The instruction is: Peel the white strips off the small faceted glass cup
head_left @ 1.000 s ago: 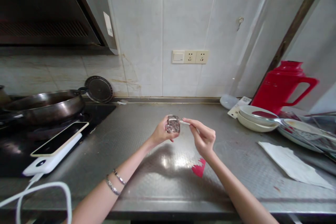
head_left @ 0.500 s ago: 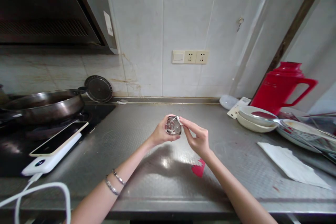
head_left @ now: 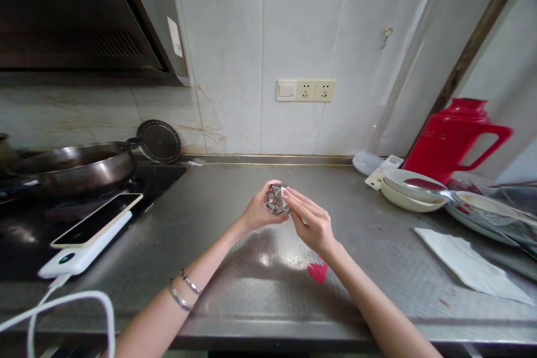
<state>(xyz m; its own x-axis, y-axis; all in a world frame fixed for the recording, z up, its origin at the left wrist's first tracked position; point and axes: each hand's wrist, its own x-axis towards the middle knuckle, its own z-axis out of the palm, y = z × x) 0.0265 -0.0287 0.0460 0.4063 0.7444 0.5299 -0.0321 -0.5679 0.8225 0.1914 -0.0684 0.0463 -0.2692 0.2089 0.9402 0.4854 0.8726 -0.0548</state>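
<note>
My left hand [head_left: 257, 210] is wrapped round a small smoky, see-through glass cup [head_left: 274, 199], held above the metal counter in the middle of the view. My right hand [head_left: 312, 221] comes in from the right, its fingertips pressed to the near right side of the cup's rim. Between those fingertips a bit of white tissue [head_left: 284, 192] shows, mostly hidden by the fingers. Below the right wrist, a ragged pink-red patch [head_left: 318, 272] lies on the counter.
A pan [head_left: 84, 168] sits on the stove at left. Nearby, a phone [head_left: 98, 219] rests on a white power bank [head_left: 84, 251] with a cable. On the right are a red thermos [head_left: 447, 140], stacked bowls [head_left: 413, 199], plates and a folded white napkin [head_left: 470, 263].
My right fingers have flattened and closed in over the cup's rim, covering more of the white tissue. My left hand keeps its hold on the cup. The view has shifted slightly.
</note>
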